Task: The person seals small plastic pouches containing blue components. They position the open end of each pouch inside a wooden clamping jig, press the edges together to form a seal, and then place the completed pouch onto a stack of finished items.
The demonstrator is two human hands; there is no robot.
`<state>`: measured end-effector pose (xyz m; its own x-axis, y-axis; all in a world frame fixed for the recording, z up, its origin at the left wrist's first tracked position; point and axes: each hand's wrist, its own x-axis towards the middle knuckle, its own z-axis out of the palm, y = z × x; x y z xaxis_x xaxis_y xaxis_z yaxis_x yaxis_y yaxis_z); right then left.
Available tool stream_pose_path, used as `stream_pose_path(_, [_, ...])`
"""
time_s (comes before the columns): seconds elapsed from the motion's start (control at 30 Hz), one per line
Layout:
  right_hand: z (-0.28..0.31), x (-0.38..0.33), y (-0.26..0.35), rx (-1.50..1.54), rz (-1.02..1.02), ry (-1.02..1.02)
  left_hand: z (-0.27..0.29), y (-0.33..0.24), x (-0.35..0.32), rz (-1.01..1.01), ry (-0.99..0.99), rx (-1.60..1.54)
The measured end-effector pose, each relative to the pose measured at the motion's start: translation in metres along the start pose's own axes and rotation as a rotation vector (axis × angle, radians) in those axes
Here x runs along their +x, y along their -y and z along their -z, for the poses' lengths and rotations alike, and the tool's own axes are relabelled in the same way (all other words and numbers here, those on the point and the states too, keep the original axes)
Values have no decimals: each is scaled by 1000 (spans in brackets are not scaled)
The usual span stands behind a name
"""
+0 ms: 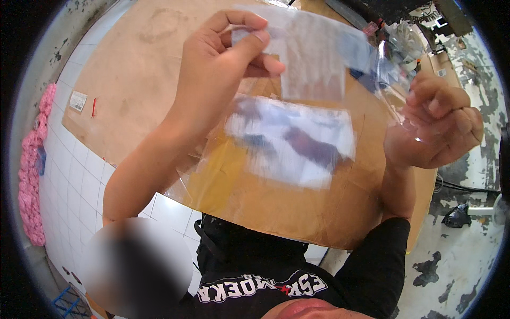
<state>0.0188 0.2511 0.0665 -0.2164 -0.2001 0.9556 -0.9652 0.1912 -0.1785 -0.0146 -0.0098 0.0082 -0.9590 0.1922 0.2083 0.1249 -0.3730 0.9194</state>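
Above the cardboard-covered table a clear plastic bag (pixel 313 64) is stretched between my two hands, blurred by motion. My left hand (pixel 228 50) pinches its left end between thumb and index finger, the other fingers curled loosely. Out to the right, my right hand (pixel 435 125) is closed, with a shiny, twisted part of the clear plastic at its fingers. Below the bag lies a white, flat sheet or packet (pixel 319 167) with dark and bluish patches; blur hides whether it is paper or wrapped goods. A yellowish patch (pixel 218 173) shows next to it on the cardboard.
Brown cardboard (pixel 133 69) covers the table top. Clear plastic and mixed items (pixel 406 45) are heaped at the far right. A pink bundle (pixel 37 170) runs along the left wall. On the right floor are cables and a black plastic bag (pixel 457 215).
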Motion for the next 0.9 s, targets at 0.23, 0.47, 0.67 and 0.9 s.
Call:
stream_pose_path(0.23, [-37, -14, 10, -242, -486, 652, 31, 23, 24, -144, -231, 169])
stream_pose_path(0.47, [-77, -58, -7, -357, -255, 853, 15, 9, 15, -58, -172, 123])
stream_pose_path(0.67, [-61, -20, 12, -514, -96, 404, -6, 11, -10, -31, 88, 61])
stream_pose_path(0.9, [-52, -15, 2, -611, 104, 276, -24, 22, -38, -190, 323, 276])
